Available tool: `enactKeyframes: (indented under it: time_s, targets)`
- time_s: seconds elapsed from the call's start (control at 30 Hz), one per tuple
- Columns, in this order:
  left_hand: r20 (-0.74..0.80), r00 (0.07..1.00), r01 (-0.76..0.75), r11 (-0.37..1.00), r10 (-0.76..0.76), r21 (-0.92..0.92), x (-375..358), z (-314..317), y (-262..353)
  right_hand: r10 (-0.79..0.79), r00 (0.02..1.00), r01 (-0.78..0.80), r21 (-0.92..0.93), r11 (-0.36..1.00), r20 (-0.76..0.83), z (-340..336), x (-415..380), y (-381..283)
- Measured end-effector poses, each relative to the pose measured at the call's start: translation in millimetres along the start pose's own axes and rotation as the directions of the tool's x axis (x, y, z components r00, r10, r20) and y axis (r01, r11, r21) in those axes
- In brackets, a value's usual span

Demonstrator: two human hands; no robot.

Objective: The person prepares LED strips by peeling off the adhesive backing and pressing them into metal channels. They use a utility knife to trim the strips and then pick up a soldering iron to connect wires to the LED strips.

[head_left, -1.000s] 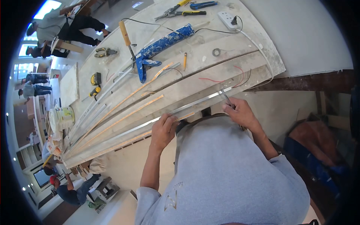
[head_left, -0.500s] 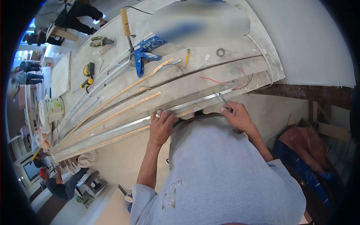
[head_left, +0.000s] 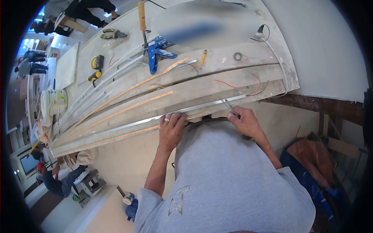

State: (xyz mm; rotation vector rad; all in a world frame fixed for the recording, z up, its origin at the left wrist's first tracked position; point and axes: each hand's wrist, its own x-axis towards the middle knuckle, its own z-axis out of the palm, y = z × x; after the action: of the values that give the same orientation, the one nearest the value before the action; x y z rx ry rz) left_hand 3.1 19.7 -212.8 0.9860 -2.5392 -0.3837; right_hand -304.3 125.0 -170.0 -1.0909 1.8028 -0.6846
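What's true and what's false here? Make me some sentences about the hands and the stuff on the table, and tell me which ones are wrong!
1. The left hand has a ring on it. True.
2. The right hand is holding the pencil. False: it holds a metal tool, and the pencil lies on the table.
3. There are red wires near one end of the silver strip. True.
4. The tape measure is inside the bucket. False: it lies on the table.
5. The pliers are on the table. True.
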Motion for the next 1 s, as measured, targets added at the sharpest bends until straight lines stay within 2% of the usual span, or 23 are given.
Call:
enactKeyframes:
  time_s: [0.07, 0.2, 0.27, 0.33, 0.4, 0.47, 0.53, 0.6, 0.67, 0.73, 0.77, 0.87, 0.97, 1.0]
  targets:
    - [-0.004, 1.0, 0.004, 1.0, -0.004, -0.007, -0.9, 0.6, -1.3, 0.055, 0.997, -0.055, 0.0, 0.998, 0.045, 2.2, 0.8, -3.0]
    - [-0.029, 1.0, 0.003, 0.999, -0.004, -0.037, -1.9, 2.3, -3.2, 0.02, 0.998, -0.019, -0.011, 1.0, 0.065, 4.6, 2.4, -9.8]
    - [-0.024, 1.0, -0.005, 0.999, 0.004, -0.04, -6.6, 9.1, -4.0, 0.042, 0.998, -0.038, -0.101, 0.994, 0.039, 3.3, -0.1, -19.2]
    - [-0.013, 1.0, 0.003, 0.998, -0.004, -0.062, -12.8, 18.5, -12.0, -0.054, 0.998, 0.058, -0.189, 0.98, 0.024, 4.6, 5.0, -2.5]
    - [0.064, 0.998, 0.033, 0.995, -0.027, -0.094, -13.3, 16.9, -13.4, -0.127, 0.992, 0.128, -0.097, 0.987, 0.011, 10.7, 9.3, 3.3]
    - [0.063, 0.997, 0.05, 0.997, -0.046, -0.066, -15.9, 18.7, -14.8, -0.058, 0.998, 0.061, -0.168, 0.984, 0.021, 11.9, 11.6, 1.8]
    - [0.042, 0.997, 0.061, 0.998, -0.06, -0.033, -15.5, 14.0, -10.0, 0.047, 0.997, -0.041, -0.107, 0.993, 0.063, 13.5, 7.5, -4.5]
    - [0.076, 0.995, 0.073, 0.992, -0.065, -0.101, -14.0, 9.9, -8.1, 0.029, 0.997, -0.022, -0.094, 0.995, 0.076, 16.2, 9.3, -0.5]
    - [0.03, 0.998, 0.056, 0.996, -0.054, -0.07, -14.9, 13.5, -7.2, 0.02, 0.996, -0.012, -0.083, 0.996, 0.087, 19.9, 12.3, 2.5]
    - [-0.011, 0.999, 0.037, 0.998, -0.037, -0.053, -17.3, 13.1, -6.2, 0.04, 0.995, -0.038, -0.028, 0.999, 0.096, 20.1, 13.9, -7.3]
    - [-0.01, 1.0, 0.018, 0.998, -0.018, -0.054, -18.2, 13.2, -6.3, 0.101, 0.987, -0.1, -0.01, 0.995, 0.127, 17.5, 13.2, -15.5]
    - [-0.008, 1.0, 0.004, 0.999, -0.004, -0.046, -17.6, 9.7, -6.6, 0.014, 0.996, -0.015, 0.013, 1.0, 0.089, 23.3, 23.5, 10.7]
    - [-0.031, 0.999, -0.031, 0.998, 0.029, -0.062, -16.8, 6.6, -6.9, -0.023, 0.993, 0.025, -0.013, 1.0, 0.114, 22.0, 26.9, 11.5]
    - [0.003, 1.0, -0.026, 0.997, 0.027, -0.072, -16.3, 5.5, -7.4, -0.028, 0.993, 0.03, -0.014, 0.999, 0.114, 21.5, 26.2, 6.7]
